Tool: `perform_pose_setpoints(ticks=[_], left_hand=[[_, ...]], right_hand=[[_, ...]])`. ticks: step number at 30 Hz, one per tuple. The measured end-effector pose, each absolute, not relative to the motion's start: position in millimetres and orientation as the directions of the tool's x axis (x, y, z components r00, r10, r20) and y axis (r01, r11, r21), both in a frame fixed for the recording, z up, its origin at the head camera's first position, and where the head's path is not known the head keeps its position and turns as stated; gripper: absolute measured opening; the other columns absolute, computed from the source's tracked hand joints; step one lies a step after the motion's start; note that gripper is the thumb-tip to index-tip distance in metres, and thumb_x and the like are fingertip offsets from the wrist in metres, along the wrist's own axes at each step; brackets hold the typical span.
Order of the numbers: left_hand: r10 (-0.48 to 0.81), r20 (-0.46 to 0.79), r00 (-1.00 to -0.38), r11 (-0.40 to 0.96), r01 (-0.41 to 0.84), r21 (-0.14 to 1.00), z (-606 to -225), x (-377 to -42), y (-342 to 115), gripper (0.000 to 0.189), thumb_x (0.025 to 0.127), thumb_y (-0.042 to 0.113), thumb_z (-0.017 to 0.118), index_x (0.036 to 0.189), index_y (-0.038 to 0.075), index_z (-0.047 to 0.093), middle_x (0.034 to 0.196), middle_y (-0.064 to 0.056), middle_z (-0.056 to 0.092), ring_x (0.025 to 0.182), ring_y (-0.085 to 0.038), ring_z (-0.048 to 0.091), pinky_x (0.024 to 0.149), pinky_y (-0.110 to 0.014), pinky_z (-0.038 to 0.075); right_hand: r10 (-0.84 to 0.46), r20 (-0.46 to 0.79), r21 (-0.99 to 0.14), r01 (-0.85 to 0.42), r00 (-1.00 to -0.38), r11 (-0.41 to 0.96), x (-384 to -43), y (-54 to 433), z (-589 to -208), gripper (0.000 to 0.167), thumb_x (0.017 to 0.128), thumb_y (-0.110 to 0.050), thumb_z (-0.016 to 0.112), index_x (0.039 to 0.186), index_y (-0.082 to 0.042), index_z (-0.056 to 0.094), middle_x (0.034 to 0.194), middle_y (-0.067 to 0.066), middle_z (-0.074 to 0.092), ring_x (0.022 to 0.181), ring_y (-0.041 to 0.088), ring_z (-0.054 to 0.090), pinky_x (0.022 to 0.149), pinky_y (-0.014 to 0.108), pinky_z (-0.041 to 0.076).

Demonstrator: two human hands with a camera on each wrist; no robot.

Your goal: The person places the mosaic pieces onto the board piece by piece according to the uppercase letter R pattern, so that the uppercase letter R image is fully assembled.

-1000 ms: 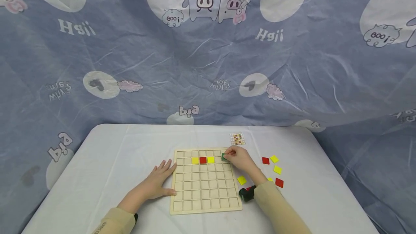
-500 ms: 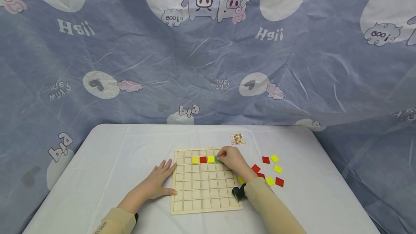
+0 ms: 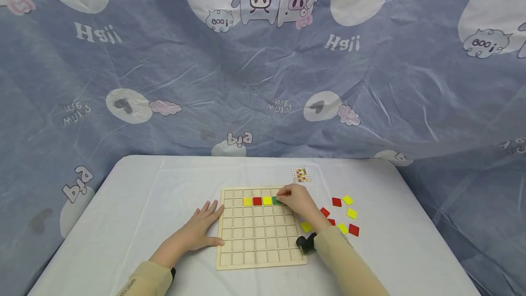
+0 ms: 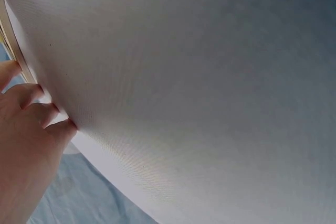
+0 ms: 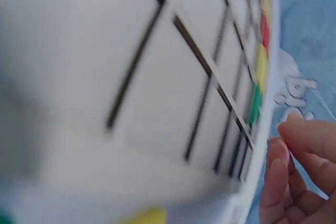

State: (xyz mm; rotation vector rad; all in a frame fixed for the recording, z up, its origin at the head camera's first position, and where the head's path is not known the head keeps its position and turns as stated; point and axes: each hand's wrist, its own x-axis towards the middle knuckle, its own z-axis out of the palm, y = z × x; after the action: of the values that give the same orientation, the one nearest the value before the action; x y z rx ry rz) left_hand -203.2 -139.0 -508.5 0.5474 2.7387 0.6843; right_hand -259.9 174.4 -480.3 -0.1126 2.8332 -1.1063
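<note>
A square wooden grid board [image 3: 259, 233] lies on the table. Along its second row from the back sit a yellow tile [image 3: 247, 201], a red tile [image 3: 257, 201], another yellow tile [image 3: 267, 201] and a green tile [image 3: 276, 200]. My left hand [image 3: 197, 232] rests spread at the board's left edge, its fingertips at the rim [image 4: 12, 35] in the left wrist view. Over the board's back right corner is my right hand [image 3: 301, 202], fingers loosely curled. In the right wrist view the green tile [image 5: 255, 104] lies in its cell, just apart from those fingertips.
Right of the board, several loose tiles lie on the white table, among them a red tile [image 3: 354, 230] and a yellow tile [image 3: 351, 214]. A small printed pattern card [image 3: 301, 175] lies behind the board. A patterned cloth [image 3: 230, 67] hangs beyond the table.
My right hand has moved left with the green tile, set it beside the yellow tile and let it go, then shifted slightly right. My left hand has stayed in place.
</note>
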Motion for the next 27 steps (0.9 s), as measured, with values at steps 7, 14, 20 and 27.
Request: perform_pose_setpoints(ticks=[7, 14, 20, 27], left_hand=[[0.415, -0.156, -0.896, 0.818, 0.293, 0.494, -508, -205, -139, 0.102, 0.074, 0.052, 0.079, 0.154, 0.009, 0.033, 0.163, -0.018, 0.020, 0.152, -0.041, 0.011, 0.122, -0.060, 0.011], [0.420, -0.153, -0.894, 0.814, 0.297, 0.499, -509, -204, -140, 0.102, 0.074, 0.051, 0.079, 0.154, 0.009, 0.032, 0.163, -0.019, 0.020, 0.152, -0.041, 0.011, 0.122, -0.060, 0.012], [0.423, -0.152, -0.893, 0.809, 0.297, 0.507, -511, -204, -140, 0.101, 0.075, 0.051, 0.079, 0.154, 0.008, 0.032, 0.163, -0.019, 0.020, 0.152, -0.042, 0.010, 0.122, -0.061, 0.012], [0.428, -0.156, -0.890, 0.806, 0.298, 0.512, -508, -204, -139, 0.101, 0.075, 0.049, 0.080, 0.154, 0.007, 0.033, 0.163, -0.020, 0.020, 0.151, -0.043, 0.011, 0.121, -0.061, 0.011]], right_hand=[[-0.082, -0.103, -0.740, 0.022, -0.991, 0.672, -246, 210, -472, 0.016, 0.089, -0.017, 0.072, 0.104, -0.010, 0.074, 0.089, 0.000, 0.070, 0.078, 0.013, 0.062, 0.069, 0.026, 0.054], [-0.125, -0.146, -0.725, 0.020, -0.981, 0.688, -225, 241, -476, 0.019, 0.086, -0.014, 0.076, 0.104, -0.011, 0.073, 0.088, -0.002, 0.069, 0.078, 0.012, 0.060, 0.072, 0.024, 0.052], [-0.092, -0.147, -0.704, 0.038, -0.985, 0.710, -214, 260, -477, 0.024, 0.085, -0.014, 0.076, 0.108, -0.010, 0.072, 0.095, 0.000, 0.069, 0.082, 0.013, 0.060, 0.068, 0.024, 0.052], [0.006, -0.133, -0.641, 0.090, -0.991, 0.762, -212, 285, -483, 0.032, 0.083, -0.017, 0.079, 0.112, -0.007, 0.071, 0.102, 0.008, 0.066, 0.088, 0.018, 0.057, 0.072, 0.025, 0.051]])
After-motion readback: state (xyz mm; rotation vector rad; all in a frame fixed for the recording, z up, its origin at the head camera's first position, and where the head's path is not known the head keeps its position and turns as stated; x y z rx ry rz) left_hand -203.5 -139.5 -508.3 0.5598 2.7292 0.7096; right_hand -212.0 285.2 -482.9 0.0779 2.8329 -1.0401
